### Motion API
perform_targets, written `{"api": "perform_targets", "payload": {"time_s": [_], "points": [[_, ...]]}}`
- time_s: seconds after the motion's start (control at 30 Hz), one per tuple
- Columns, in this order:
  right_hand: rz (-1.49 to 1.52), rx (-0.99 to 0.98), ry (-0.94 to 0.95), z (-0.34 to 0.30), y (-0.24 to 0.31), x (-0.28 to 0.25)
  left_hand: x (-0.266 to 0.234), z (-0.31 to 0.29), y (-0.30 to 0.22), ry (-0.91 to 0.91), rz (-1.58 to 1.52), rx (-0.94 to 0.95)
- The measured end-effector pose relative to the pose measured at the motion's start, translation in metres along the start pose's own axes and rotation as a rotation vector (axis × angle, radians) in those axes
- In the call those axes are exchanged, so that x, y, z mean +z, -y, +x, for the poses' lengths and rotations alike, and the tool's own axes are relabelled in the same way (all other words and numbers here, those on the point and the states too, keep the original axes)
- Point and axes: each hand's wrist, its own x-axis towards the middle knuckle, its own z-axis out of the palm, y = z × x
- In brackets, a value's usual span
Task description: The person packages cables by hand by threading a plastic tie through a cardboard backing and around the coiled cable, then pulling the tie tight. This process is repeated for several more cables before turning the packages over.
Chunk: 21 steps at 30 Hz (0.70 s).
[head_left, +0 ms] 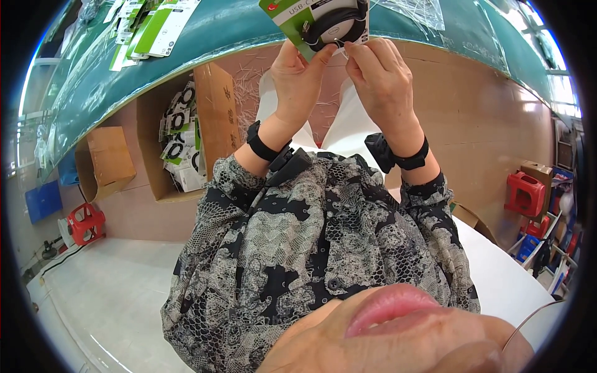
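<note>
My left hand (pixel 300 81) pinches the lower edge of a green and white packaging card (pixel 286 22), holding it up at the table's edge. A coiled black cable (pixel 328 22) lies against the front of the card. At the bottom of the coil, a thin whitish tie (pixel 339 45) loops near my fingertips. My right hand (pixel 382 74) is closed, with thumb and forefinger pinched at this tie. How far the tie passes through the card is hidden by my fingers. Both wrists wear black straps with small dark devices.
More green and white cards (pixel 155 31) lie stacked on the green-covered table (pixel 242 34) at left. A clear bag with thin white strands (pixel 413 12) is at right. Below stands an open carton (pixel 214 109) of packed cables (pixel 180 133), beside a smaller box (pixel 109 155). Red stools (pixel 522 193) stand aside.
</note>
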Motion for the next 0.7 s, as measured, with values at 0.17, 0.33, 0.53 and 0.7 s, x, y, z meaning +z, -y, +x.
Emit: {"api": "perform_targets", "payload": {"time_s": [0.17, 0.33, 0.53, 0.7], "points": [[0.012, 0.015, -0.004, -0.0007, 0.0023, 0.002, -0.0035, -0.0016, 0.0019, 0.023, 0.111, 0.019], [0.043, 0.063, -0.021, -0.001, 0.0049, 0.0035, -0.0014, -0.0016, 0.0011, 0.02, 0.093, 0.064], [0.094, 0.192, 0.01, -0.0032, 0.0057, 0.003, -0.0024, -0.0038, 0.0052, 0.011, 0.038, 0.03], [0.038, 0.101, -0.05, -0.0023, 0.0043, 0.0087, -0.0017, -0.0024, 0.0038, 0.011, 0.011, 0.026]]}}
